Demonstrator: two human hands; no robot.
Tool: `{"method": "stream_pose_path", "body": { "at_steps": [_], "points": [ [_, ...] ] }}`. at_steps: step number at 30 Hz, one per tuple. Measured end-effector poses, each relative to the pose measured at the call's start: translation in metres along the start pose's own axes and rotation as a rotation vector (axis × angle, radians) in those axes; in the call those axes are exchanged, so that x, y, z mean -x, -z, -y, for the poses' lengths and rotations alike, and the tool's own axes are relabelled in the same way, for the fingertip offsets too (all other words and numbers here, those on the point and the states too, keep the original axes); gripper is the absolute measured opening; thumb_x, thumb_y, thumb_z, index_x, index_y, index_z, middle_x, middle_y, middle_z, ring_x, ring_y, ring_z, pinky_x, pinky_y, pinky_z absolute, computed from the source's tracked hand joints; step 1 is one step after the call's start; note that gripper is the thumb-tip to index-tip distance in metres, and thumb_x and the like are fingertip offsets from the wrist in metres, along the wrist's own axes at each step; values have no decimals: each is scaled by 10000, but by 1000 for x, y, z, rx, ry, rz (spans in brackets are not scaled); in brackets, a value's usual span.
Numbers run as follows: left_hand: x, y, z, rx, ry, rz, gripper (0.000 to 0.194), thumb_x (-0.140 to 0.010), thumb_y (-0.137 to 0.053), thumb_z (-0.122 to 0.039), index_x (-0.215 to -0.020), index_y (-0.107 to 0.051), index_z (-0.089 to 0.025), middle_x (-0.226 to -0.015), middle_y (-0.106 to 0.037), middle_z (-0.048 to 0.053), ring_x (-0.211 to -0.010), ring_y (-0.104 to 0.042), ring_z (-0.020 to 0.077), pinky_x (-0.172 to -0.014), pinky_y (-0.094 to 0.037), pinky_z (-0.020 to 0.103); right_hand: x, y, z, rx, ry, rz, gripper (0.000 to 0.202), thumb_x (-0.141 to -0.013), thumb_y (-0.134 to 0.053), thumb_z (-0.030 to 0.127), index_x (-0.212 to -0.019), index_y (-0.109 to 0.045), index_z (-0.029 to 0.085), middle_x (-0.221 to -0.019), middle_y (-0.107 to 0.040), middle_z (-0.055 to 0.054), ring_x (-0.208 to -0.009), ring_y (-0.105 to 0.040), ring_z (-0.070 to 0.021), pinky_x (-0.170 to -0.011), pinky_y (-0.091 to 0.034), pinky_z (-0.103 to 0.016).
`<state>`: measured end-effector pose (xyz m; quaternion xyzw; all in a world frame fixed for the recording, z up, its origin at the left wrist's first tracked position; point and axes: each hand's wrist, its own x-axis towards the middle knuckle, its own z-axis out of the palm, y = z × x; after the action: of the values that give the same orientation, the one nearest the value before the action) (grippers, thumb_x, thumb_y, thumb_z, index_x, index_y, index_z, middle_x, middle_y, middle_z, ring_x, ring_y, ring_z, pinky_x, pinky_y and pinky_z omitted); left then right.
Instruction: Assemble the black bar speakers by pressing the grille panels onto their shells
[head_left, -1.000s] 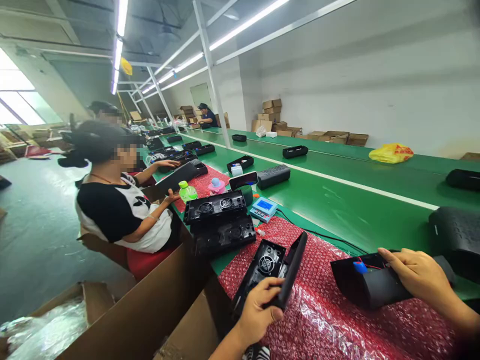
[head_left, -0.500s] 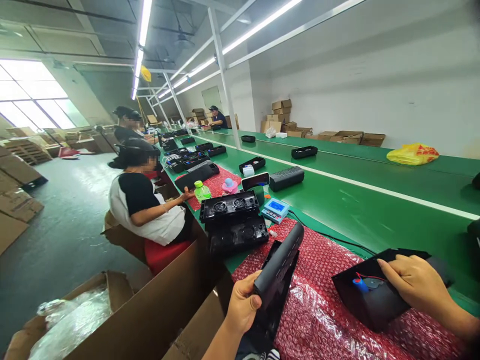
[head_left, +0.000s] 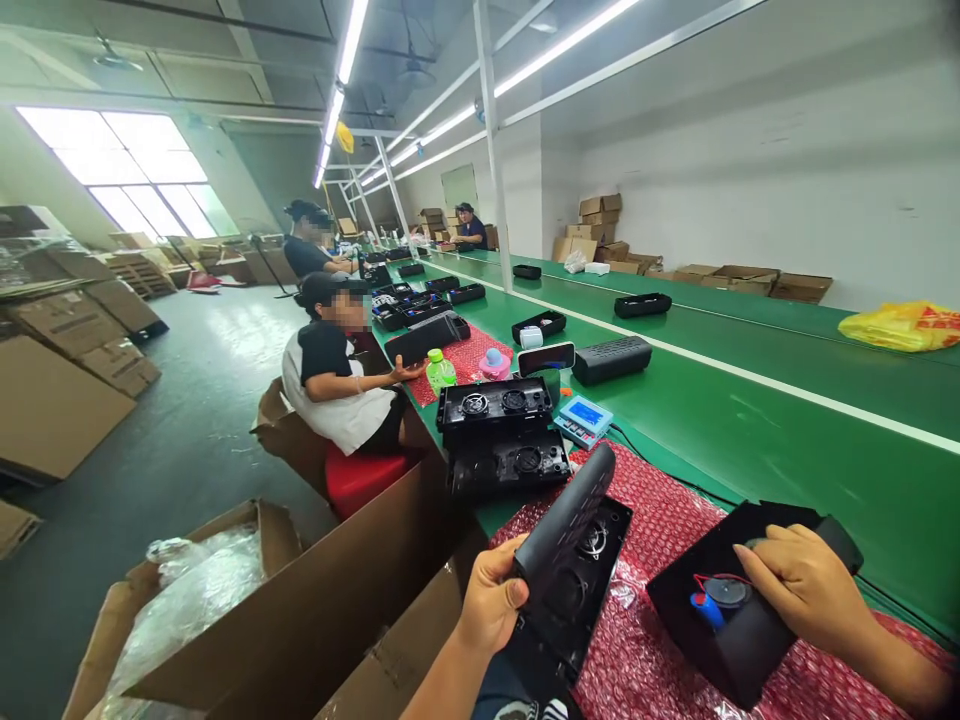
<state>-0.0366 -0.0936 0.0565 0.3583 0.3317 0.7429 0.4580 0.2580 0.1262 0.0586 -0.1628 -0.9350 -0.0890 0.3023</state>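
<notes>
Black cover [head_left: 566, 515] slants up from the left hand [head_left: 491, 598], clamped on its lower end. The right hand [head_left: 814, 580] curls over the open housing [head_left: 739, 655], fingertips hidden; I can't tell whether they're closed.

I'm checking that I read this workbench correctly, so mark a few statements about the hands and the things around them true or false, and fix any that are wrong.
1. The left hand holds a dark curved cover. True.
2. The green-capped bottle appears right of the blue meter. False: the bottle appears left of the meter.
3. A blue cylinder shows in the open dark housing at the right hand. True.
4. The bubble wrap near the hands is yellow. False: the bubble wrap is red.
</notes>
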Motion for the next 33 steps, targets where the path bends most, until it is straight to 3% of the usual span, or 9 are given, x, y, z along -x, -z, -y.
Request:
{"method": "stream_pose_path", "body": {
  "at_steps": [6,12,21,26,33],
  "points": [
    [-1,-1,4,-1,8,-13,426,-640,-795,-469,-952,-759,-181,-923,-667,105,-942,-618,264,-880,-489,371,16,-14,3,-108,58,34,459,-970,-396,204,-520,-399,116,-519,-366,2,-540,-349,-95,-650,-212,-270],
    [-8,-8,11,-9,49,2,442,-645,-787,-481,-995,-748,-214,-913,-671,93,-953,-612,265,-896,-475,381,23,-10,7,-80,18,108,466,-974,-394,253,-530,-430,118,-528,-390,-5,-548,-362,-103,-641,-166,-275],
    [-11,-7,17,-115,50,88,440,-671,-747,-534,-960,-758,-202,-992,-664,110,-1100,-529,307,-978,-396,408,28,-13,12,-119,24,30,399,-930,-386,152,-533,-406,115,-530,-379,-21,-580,-336,-113,-637,-137,-287],
    [-11,-5,18,-168,23,89,465,-676,-727,-567,-932,-764,-181,-930,-668,120,-1041,-550,307,-955,-397,420,31,-11,13,-203,32,-32,361,-913,-405,103,-554,-378,116,-539,-365,-16,-582,-320,-109,-650,-172,-278],
    [-13,-3,16,-166,5,90,488,-675,-710,-600,-891,-767,-167,-839,-653,112,-882,-564,248,-825,-425,360,10,-21,26,-250,54,-89,315,-883,-427,47,-583,-357,114,-561,-363,-10,-587,-320,-98,-657,-209,-273]
  ]
}}
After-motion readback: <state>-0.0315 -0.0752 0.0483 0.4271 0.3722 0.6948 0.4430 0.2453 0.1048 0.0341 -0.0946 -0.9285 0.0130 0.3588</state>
